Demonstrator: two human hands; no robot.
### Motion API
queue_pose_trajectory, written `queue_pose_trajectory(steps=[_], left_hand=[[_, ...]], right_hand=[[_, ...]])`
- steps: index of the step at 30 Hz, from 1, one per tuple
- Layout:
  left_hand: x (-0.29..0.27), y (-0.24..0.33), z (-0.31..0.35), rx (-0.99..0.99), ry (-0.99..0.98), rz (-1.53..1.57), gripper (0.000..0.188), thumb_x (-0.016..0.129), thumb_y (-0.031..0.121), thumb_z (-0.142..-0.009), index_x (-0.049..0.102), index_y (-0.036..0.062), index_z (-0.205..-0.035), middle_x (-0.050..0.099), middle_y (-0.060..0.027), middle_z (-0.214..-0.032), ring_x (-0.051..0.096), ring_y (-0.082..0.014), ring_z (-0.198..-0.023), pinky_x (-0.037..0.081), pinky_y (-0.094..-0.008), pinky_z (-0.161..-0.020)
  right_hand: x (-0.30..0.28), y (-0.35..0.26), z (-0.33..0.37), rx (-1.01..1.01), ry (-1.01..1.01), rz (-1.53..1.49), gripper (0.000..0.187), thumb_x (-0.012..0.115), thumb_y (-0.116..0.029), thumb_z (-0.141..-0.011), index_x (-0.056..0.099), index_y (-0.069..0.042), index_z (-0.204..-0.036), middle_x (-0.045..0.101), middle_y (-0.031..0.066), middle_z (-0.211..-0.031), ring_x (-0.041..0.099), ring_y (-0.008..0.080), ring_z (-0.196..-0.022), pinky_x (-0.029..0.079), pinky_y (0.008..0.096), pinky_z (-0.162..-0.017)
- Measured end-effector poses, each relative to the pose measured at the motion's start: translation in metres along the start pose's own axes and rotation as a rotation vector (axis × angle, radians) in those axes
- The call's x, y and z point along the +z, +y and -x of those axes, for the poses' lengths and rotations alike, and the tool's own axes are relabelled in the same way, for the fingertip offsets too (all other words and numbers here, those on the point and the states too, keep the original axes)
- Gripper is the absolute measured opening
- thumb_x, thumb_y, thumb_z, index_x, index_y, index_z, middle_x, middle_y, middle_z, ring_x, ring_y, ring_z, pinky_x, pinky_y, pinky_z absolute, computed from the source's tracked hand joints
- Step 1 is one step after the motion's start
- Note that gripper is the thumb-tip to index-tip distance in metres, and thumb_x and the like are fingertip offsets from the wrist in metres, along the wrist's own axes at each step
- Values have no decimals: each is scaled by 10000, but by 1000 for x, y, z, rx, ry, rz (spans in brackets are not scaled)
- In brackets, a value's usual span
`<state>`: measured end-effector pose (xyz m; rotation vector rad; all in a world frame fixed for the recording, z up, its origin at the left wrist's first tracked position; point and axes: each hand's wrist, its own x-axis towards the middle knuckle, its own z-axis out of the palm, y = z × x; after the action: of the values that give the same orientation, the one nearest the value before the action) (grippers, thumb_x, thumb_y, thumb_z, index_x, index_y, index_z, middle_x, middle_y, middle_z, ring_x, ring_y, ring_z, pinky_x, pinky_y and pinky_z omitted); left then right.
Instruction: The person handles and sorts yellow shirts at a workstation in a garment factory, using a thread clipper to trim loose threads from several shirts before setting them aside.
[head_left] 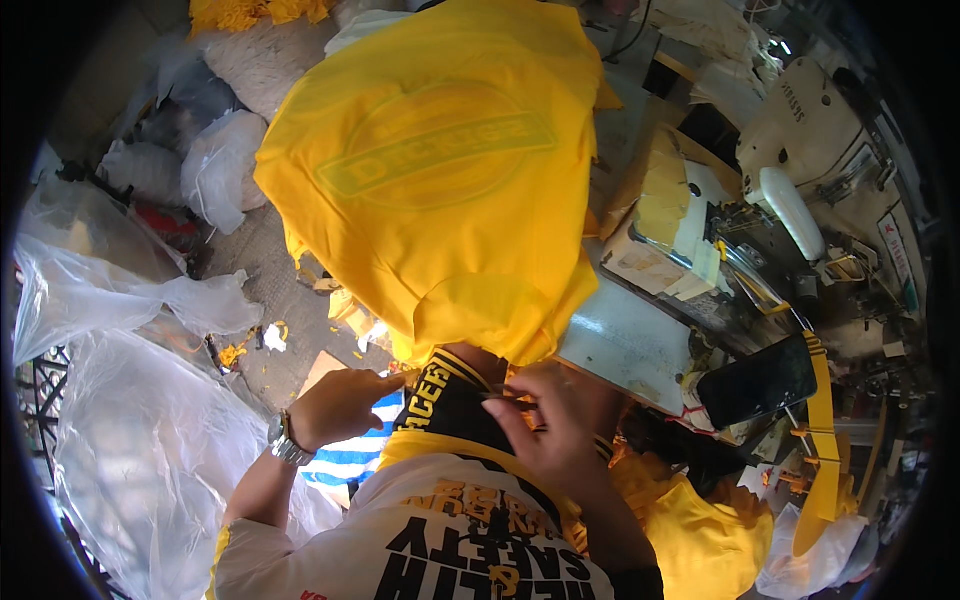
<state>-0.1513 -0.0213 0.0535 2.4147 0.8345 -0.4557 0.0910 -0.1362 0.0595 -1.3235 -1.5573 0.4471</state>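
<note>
A yellow shirt (pixel 450 240) with a tone-on-tone round print on it is spread out ahead of me. Its near edge lies over my lap, above my black shorts with yellow lettering (pixel 435 400). At that edge, on the left, my left hand (pixel 335 405) has its fingers drawn together, seemingly pinching the cloth; the fingertips are partly hidden. My right hand (pixel 550 420) sits over my lap just below the shirt's edge, closed on a small dark tool (pixel 515 402) with a thin tip. Its exact kind is too small to make out.
Clear plastic sheeting (pixel 170 440) and stuffed bags (pixel 225 165) fill the left side. A sewing machine (pixel 790 190), a cardboard box (pixel 660 220) and a phone on a holder (pixel 757 380) stand at the right. More yellow cloth (pixel 700 530) is heaped by my right side.
</note>
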Motion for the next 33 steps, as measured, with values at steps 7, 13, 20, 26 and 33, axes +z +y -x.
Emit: queue_pose_trajectory(steps=[7, 13, 20, 26, 33], left_hand=[[-84, 80, -163, 699, 1025, -284, 291, 660, 162, -788, 666, 84, -1068, 660, -31, -848, 567, -217, -925, 421, -370, -817], [-122, 66, -217, 683, 523, -433, 117, 652, 115, -784, 694, 106, -892, 637, -5, -987, 532, -223, -927, 394, -366, -825], [-143, 67, -142, 848, 627, 54, 166, 627, -54, -768, 656, 42, -899, 627, -45, -988, 551, -205, -941, 422, -343, -821], [-167, 95, -119, 976, 690, 420, 238, 530, -125, -788, 634, 21, -945, 650, -64, -1022, 631, -177, -886, 474, -277, -727], [-141, 88, -143, 795, 725, 336, 173, 583, -56, -790, 624, 11, -944, 644, -117, -890, 636, -234, -791, 498, -311, -702]], right_hand=[[-39, 39, -8, 406, 435, -210, 282, 734, -31, -810, 546, -10, -1020, 514, 13, -740, 425, 34, -597, 369, 176, -534], [-49, 48, 6, 381, 239, 262, 219, 707, -156, -858, 599, 19, -933, 521, 47, -645, 477, 99, -569, 417, 266, -528], [-34, 61, -33, 556, 242, -378, 315, 652, -274, -911, 598, 16, -1020, 582, 35, -733, 479, 90, -583, 416, 242, -541], [-28, 75, -41, 516, -236, -1642, 536, 560, -496, -927, 542, -4, -1140, 632, 58, -807, 328, 37, -391, 296, 186, -358], [-39, 32, -36, 614, 179, -729, 270, 740, -105, -827, 619, 20, -1034, 618, 25, -774, 479, 10, -503, 325, 175, -406]])
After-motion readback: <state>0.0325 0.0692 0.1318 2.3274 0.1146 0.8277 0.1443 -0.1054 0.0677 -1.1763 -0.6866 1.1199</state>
